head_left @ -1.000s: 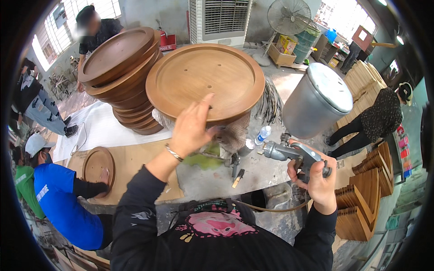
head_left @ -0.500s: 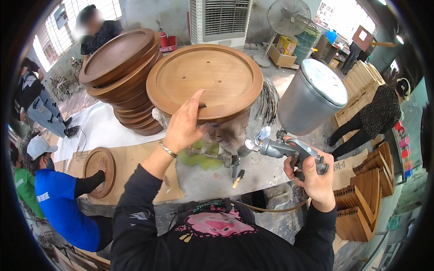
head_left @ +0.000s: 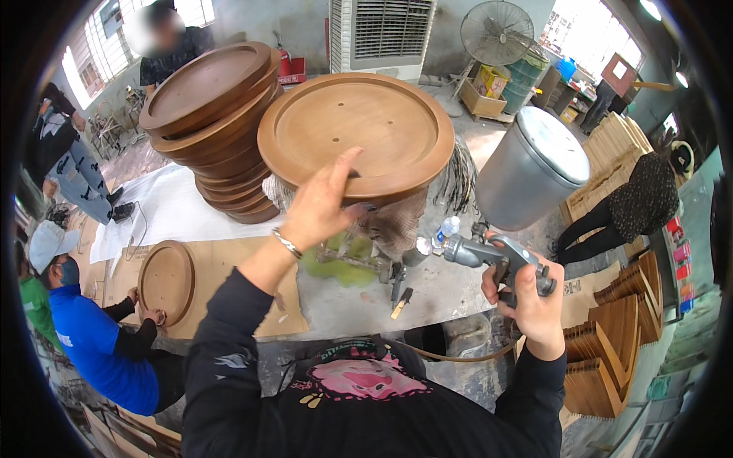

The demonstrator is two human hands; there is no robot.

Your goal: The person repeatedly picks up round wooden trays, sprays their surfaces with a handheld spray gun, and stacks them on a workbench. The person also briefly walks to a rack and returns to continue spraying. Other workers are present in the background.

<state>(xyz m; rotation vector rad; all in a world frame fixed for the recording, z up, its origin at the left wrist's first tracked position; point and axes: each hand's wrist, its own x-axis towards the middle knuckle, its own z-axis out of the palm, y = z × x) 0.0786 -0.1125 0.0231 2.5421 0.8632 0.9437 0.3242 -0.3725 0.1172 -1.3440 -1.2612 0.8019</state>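
Note:
A round brown wooden tray-like disc [head_left: 355,126] with a raised rim and small holes rests on a cloth-wrapped support [head_left: 393,229] in front of me. My left hand [head_left: 324,200] is at its near rim, fingers stretched out and apart, some of them over the edge; whether it presses on the rim I cannot tell. In my right hand [head_left: 531,294] is a spray gun [head_left: 489,256], its nozzle pointing left. A big silver paint cup [head_left: 519,175] stands up from the gun, and a hose [head_left: 466,356] trails below.
Similar discs stand in a tall stack [head_left: 221,130] on the left. A plastic bottle [head_left: 446,231] and a second small spray gun [head_left: 398,281] are beyond my lap. At left a co-worker in blue [head_left: 99,343] handles another disc [head_left: 166,282]. Curved wooden pieces [head_left: 607,351] lie at right.
The disc before me has turned, its holes now lying in other places. My two hands have hardly moved. The co-worker in blue now has both hands at the other disc's edge.

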